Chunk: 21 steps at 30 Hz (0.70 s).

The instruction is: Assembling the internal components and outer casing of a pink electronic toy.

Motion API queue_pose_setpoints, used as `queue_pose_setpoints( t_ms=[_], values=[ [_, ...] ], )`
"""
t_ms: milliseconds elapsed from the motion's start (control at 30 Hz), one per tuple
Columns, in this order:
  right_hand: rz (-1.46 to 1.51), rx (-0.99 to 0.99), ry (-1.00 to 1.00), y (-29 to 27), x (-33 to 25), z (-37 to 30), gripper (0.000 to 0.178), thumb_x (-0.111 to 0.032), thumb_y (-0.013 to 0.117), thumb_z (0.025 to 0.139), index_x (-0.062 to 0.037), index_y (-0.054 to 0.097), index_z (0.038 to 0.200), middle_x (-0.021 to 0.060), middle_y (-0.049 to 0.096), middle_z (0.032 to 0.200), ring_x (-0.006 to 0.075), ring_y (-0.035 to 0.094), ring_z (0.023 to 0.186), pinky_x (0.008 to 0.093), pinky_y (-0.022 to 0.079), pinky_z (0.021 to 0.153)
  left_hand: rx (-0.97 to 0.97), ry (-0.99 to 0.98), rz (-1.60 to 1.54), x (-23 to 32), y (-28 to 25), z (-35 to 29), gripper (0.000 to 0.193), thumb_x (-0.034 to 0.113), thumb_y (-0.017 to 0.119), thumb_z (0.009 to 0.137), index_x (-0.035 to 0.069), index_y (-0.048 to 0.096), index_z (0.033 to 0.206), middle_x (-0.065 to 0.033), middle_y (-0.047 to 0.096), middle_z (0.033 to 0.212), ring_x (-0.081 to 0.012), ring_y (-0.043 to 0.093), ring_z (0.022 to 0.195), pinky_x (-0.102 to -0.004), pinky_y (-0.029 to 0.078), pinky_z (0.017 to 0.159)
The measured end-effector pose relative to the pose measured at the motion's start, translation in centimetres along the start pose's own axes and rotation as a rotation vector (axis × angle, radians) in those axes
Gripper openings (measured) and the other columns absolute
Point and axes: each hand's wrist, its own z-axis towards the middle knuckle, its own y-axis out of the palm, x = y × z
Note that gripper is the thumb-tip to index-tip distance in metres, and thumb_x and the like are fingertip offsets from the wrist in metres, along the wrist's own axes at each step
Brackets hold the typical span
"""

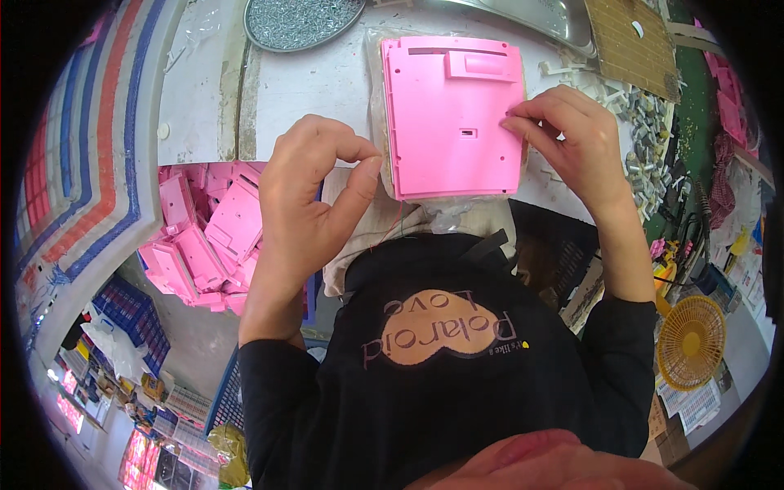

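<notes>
A flat pink plastic panel [445, 155] with a raised block near its far edge and several small holes lies on a plastic-wrapped pad [377, 90] in front of me. My right hand [572, 135] is at its right edge. There, thumb and forefinger pinch together beside a small hole; whatever is between them is too small to make out. Just off the panel's left edge is my left hand [314, 188], with thumb and forefinger tips brought together and the other fingers curled. Any item in that pinch cannot be made out.
Beyond the panel, a round metal tray [304, 46] holds many small screws. Small metal parts [649, 139] lie heaped at the right, near a brown cardboard piece [633, 45]. More pink panels [204, 237] fill a container below left. A yellow fan [691, 343] stands at lower right.
</notes>
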Motion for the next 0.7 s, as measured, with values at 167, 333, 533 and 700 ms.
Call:
queue_pose_setpoints(
  t_ms=[167,333,533,700],
  values=[
    [0.105,0.097,-0.085,0.2,-1.2,-1.6,0.017,-0.008,0.086,0.075,-0.0044,0.076,0.089,0.0071,0.068,0.077,0.0214,0.062,0.064,0.0310,0.048,0.056,0.027,-0.065,-0.154,-0.3,0.6,-1.2,0.013,-0.003,0.072,0.081,0.003,0.067,0.090,-0.0058,0.065,0.087,-0.0189,0.058,0.078,-0.0297,0.044,0.068],
    [0.069,0.206,-0.136,3.2,-1.1,-4.0,0.024,-0.008,0.088,0.071,-0.0036,0.077,0.092,0.0065,0.067,0.077,0.0210,0.061,0.065,0.0310,0.046,0.054,-0.004,-0.111,-0.286,-0.6,2.0,-2.2,0.011,-0.002,0.071,0.085,0.003,0.066,0.092,-0.0048,0.064,0.091,-0.0168,0.055,0.079,-0.0284,0.043,0.067],
    [0.109,0.192,-0.158,2.6,-0.5,-3.8,0.034,-0.007,0.088,0.071,-0.0022,0.077,0.103,0.0087,0.069,0.079,0.0215,0.062,0.066,0.0301,0.047,0.055,-0.027,-0.117,-0.317,0.0,2.3,-2.3,0.009,-0.002,0.071,0.086,0.004,0.065,0.091,-0.0044,0.064,0.092,-0.0164,0.056,0.082,-0.0280,0.043,0.068],
    [0.032,0.532,-0.068,-1.4,3.0,-2.1,0.030,0.006,0.081,0.079,0.0051,0.073,0.108,0.0095,0.072,0.091,0.0152,0.066,0.077,0.0291,0.055,0.070,-0.008,-0.138,-0.309,0.4,2.3,-2.7,0.010,-0.002,0.071,0.085,0.004,0.065,0.091,-0.0044,0.064,0.092,-0.0167,0.057,0.082,-0.0282,0.043,0.068]
  ],
)
